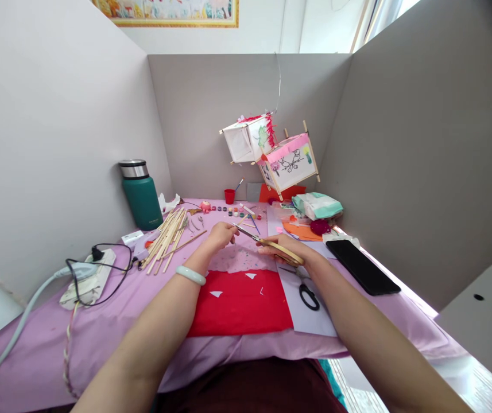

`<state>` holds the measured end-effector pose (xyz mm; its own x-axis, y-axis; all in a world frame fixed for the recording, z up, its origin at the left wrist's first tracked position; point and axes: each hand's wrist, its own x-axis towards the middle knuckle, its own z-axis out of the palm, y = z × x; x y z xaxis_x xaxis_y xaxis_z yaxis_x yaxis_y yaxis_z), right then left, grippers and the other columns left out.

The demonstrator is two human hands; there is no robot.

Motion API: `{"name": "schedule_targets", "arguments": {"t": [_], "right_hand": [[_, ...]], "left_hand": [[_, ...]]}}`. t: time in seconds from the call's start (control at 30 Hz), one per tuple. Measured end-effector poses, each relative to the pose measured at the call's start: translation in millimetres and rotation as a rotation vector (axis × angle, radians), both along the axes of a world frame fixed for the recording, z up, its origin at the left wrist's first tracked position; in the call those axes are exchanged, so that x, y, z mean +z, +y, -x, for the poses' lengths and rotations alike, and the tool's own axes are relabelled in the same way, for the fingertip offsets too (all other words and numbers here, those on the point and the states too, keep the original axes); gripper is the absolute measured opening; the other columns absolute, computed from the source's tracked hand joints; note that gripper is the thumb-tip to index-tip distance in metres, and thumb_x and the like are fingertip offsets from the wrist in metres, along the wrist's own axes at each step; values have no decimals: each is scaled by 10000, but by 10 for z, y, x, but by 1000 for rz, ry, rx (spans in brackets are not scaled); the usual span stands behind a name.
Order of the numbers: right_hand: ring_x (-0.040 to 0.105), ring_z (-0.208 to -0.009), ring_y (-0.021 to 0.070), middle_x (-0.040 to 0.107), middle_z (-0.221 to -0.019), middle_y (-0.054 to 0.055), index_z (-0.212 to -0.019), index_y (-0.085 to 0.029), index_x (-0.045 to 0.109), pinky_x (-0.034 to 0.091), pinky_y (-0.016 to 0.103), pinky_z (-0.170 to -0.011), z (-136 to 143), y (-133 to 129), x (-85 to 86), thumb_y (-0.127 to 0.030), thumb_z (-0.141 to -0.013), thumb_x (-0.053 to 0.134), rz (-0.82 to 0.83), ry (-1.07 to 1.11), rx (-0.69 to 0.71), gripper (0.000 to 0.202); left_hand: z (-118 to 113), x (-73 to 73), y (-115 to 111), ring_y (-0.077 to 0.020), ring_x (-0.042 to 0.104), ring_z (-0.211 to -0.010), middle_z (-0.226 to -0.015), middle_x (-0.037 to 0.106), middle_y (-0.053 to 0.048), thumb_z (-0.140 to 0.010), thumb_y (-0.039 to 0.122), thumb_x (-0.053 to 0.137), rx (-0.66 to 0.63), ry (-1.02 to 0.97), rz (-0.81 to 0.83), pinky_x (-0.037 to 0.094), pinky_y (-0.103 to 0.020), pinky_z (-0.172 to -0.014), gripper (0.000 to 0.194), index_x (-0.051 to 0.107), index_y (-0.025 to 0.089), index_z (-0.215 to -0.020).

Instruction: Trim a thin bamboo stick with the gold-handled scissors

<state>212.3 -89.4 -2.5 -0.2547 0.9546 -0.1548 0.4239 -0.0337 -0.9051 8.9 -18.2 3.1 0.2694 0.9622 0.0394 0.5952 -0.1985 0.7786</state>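
My right hand [283, 248] is closed round a pair of scissors [286, 253] with tan handles. Their blades reach left to the fingertips of my left hand [222, 236]. That hand is pinched closed, and whatever it holds is too small to make out. Below both hands lies a red sheet [239, 304] with a few white scraps [216, 293] on it. A second pair of scissors with black handles [309, 297] rests on a pale sheet [310, 321], close to my right forearm.
Wooden sticks [166, 241] lie left, near a green bottle [142, 198] and a power strip [93, 278] with cables. Paint pots [229, 210] and a red cup [229, 197] stand behind. Two stick-framed lanterns [289, 163] hang above. A black phone [361, 267] lies right.
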Motion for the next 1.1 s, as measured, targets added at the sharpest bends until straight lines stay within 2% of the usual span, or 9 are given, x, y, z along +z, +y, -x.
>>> {"name": "schedule_targets", "arguments": {"t": [0.13, 0.33, 0.43, 0.57, 0.67, 0.73, 0.87, 1.0, 1.1], "right_hand": [[385, -404, 44, 493, -550, -47, -969, -171, 645, 280, 178, -380, 9, -12, 11, -492, -588, 721, -5, 3, -15, 504], [383, -400, 41, 491, -551, -42, -982, -173, 643, 278, 171, -373, 3, -3, 0, -478, -608, 715, -6, 12, -13, 487], [383, -400, 40, 484, -547, -45, -978, -170, 643, 271, 170, -372, -4, 4, -11, -487, -603, 713, -4, 5, -11, 497], [383, -406, 39, 488, -545, -51, -950, -168, 644, 272, 172, -380, -7, 2, -10, -497, -585, 717, 5, 3, -5, 497], [381, -406, 40, 476, -527, -59, -951, -164, 643, 276, 172, -383, -4, 2, -9, -497, -581, 719, -3, 7, 2, 504], [381, -401, 41, 474, -523, -58, -954, -161, 642, 278, 173, -380, -3, 5, -12, -493, -585, 720, -5, 9, 2, 503], [388, -393, 40, 488, -538, -47, -968, -166, 642, 276, 171, -368, -3, 11, -18, -486, -599, 718, 3, 13, -11, 494], [391, -401, 40, 492, -549, -43, -978, -172, 645, 284, 169, -374, -8, 7, -17, -482, -610, 714, -9, 20, -8, 486], [387, -404, 41, 486, -549, -45, -977, -171, 645, 281, 172, -378, -14, 5, -20, -483, -609, 713, -13, 25, 5, 488]], "left_hand": [[-23, -15, 0, -118, 547, -579, -576, 631, -33, -803, 234, 404, 10, 152, -224, 384, -218, -584, 287, 670, 134, -763], [-29, -22, -22, -131, 551, -618, -610, 639, -45, -799, 256, 427, 28, 222, -383, 376, -227, -617, 270, 668, 143, -758], [-15, -9, -19, -105, 506, -537, -549, 598, -26, -787, 232, 428, 8, 142, -275, 359, -214, -562, 259, 664, 139, -738], [12, -14, 7, -53, 299, -353, -506, 532, 14, -799, 278, 413, -12, -39, 4, 258, -204, -421, 281, 649, 130, -828], [17, -22, 20, -45, 252, -335, -506, 522, 19, -806, 302, 405, -31, -76, 58, 222, -204, -402, 303, 641, 120, -860], [8, -19, 16, -60, 335, -369, -517, 549, 4, -801, 280, 404, -17, -14, -17, 271, -206, -433, 295, 652, 123, -826], [-22, -10, -17, -118, 535, -580, -580, 624, -36, -797, 246, 411, 1, 182, -274, 366, -217, -582, 287, 670, 136, -739], [-38, -14, -47, -141, 564, -641, -644, 654, -56, -821, 285, 408, 31, 261, -390, 381, -232, -632, 307, 673, 141, -764], [-34, -10, -44, -138, 558, -632, -609, 637, -48, -815, 249, 414, 39, 255, -395, 380, -232, -638, 282, 672, 141, -780]]}}
